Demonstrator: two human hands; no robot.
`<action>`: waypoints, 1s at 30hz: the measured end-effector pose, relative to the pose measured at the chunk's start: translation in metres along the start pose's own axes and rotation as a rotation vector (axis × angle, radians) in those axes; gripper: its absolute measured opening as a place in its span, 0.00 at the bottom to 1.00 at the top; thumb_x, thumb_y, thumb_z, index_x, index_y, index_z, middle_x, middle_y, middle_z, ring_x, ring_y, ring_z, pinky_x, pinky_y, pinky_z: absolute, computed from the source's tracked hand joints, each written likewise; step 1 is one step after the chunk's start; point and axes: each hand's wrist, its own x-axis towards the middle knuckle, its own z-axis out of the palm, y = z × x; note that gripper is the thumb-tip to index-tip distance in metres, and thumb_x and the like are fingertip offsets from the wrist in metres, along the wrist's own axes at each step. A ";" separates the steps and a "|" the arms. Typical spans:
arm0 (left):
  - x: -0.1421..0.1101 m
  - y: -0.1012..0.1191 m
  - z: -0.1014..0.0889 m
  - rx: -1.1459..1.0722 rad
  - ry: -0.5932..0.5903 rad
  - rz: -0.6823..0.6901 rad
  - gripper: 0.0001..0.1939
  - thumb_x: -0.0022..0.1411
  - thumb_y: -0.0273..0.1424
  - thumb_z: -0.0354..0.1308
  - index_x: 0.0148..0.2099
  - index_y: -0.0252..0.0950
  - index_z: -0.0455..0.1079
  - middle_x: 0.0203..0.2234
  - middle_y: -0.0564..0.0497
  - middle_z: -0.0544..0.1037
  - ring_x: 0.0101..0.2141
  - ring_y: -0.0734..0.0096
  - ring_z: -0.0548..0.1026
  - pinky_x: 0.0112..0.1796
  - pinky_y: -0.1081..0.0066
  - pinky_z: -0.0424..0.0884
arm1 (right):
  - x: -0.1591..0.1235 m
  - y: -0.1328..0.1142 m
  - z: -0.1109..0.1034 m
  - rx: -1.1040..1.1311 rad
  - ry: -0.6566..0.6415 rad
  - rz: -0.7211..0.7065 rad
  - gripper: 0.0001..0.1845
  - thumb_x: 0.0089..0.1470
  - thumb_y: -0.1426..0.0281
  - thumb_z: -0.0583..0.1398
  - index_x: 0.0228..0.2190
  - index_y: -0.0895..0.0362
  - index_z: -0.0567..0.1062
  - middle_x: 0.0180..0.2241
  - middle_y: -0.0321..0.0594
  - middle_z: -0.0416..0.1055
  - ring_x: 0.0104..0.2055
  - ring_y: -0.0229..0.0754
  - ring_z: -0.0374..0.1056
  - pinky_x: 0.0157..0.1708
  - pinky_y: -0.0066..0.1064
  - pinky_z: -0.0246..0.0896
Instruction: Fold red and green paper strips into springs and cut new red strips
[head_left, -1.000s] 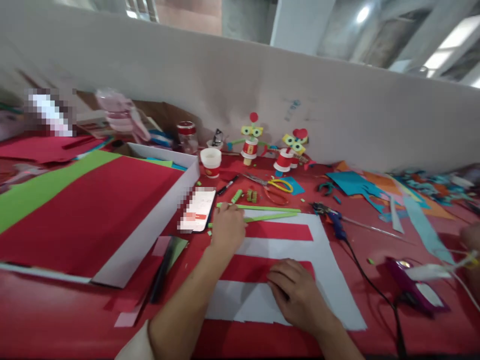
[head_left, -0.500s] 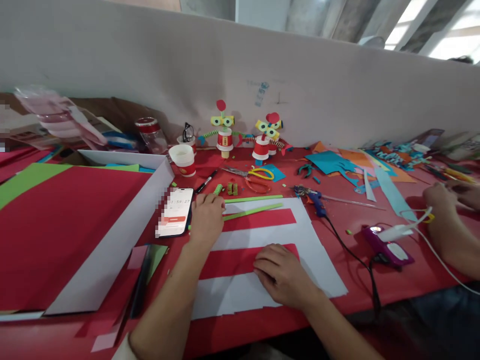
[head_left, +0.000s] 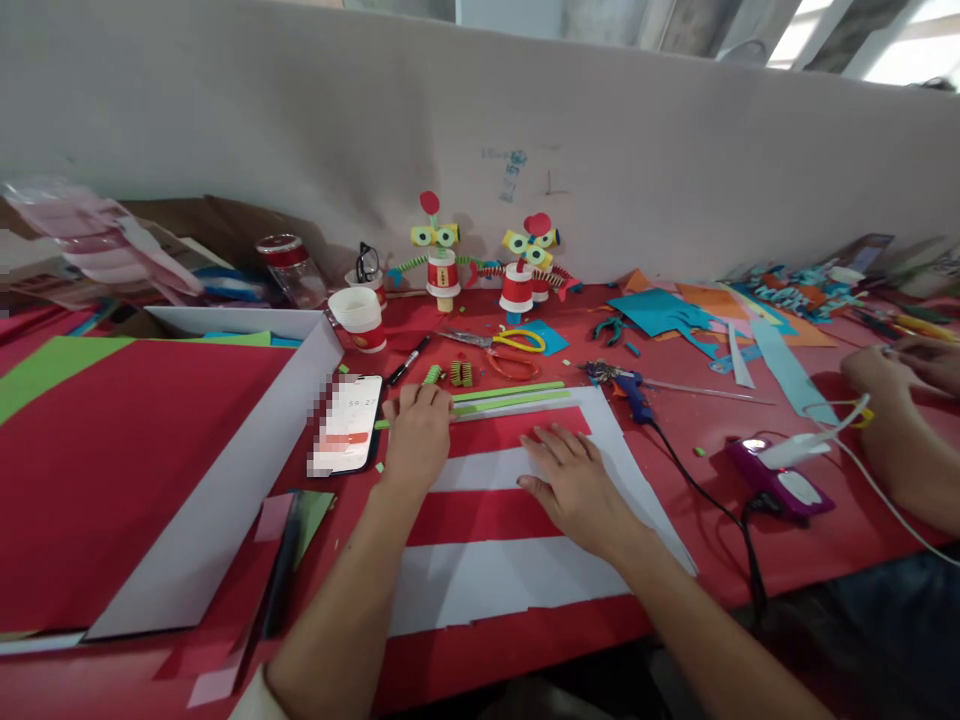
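Observation:
My left hand (head_left: 417, 438) presses its fingertips on the left ends of two green paper strips (head_left: 510, 397) that lie along the far edge of a white sheet (head_left: 645, 480). Red strips (head_left: 517, 432) lie across that sheet. My right hand (head_left: 579, 487) rests flat and spread on the sheet, fingers reaching toward the upper red strip. Neither hand grips anything. A phone (head_left: 346, 436) lies just left of my left hand.
A white box lid (head_left: 217, 510) with red and green paper fills the left. Scissors (head_left: 504, 345), a marker (head_left: 407, 360), a paper cup (head_left: 360, 318), two cup figures (head_left: 480, 270) and a blue glue gun (head_left: 626, 387) with its cord lie beyond. Another person's hands (head_left: 900, 390) work at right.
My right hand has moved up from the lower red strip toward the upper one and spread flat. The green strips now lie closer together and parallel. The camera view shifted right.

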 end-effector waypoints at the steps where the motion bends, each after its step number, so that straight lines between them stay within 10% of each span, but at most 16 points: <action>1: 0.001 0.000 0.001 0.003 0.014 0.003 0.09 0.62 0.28 0.51 0.43 0.34 0.69 0.44 0.42 0.74 0.46 0.52 0.65 0.41 0.55 0.62 | 0.002 0.002 0.002 -0.026 -0.013 0.016 0.24 0.62 0.60 0.50 0.56 0.56 0.65 0.58 0.47 0.63 0.60 0.55 0.54 0.57 0.53 0.49; 22: -0.009 0.028 -0.003 -0.018 -0.142 -0.033 0.15 0.63 0.26 0.48 0.47 0.34 0.72 0.41 0.42 0.73 0.43 0.58 0.71 0.41 0.63 0.69 | -0.002 0.012 0.011 -0.108 0.057 0.035 0.17 0.61 0.64 0.52 0.50 0.51 0.71 0.54 0.41 0.68 0.56 0.52 0.61 0.55 0.54 0.50; 30: -0.042 0.013 -0.034 -0.169 -0.121 -0.031 0.16 0.63 0.27 0.48 0.49 0.38 0.73 0.42 0.46 0.77 0.44 0.61 0.74 0.45 0.64 0.70 | -0.017 0.009 -0.007 -0.054 0.106 -0.110 0.22 0.59 0.60 0.55 0.52 0.54 0.69 0.56 0.48 0.66 0.57 0.53 0.59 0.56 0.54 0.50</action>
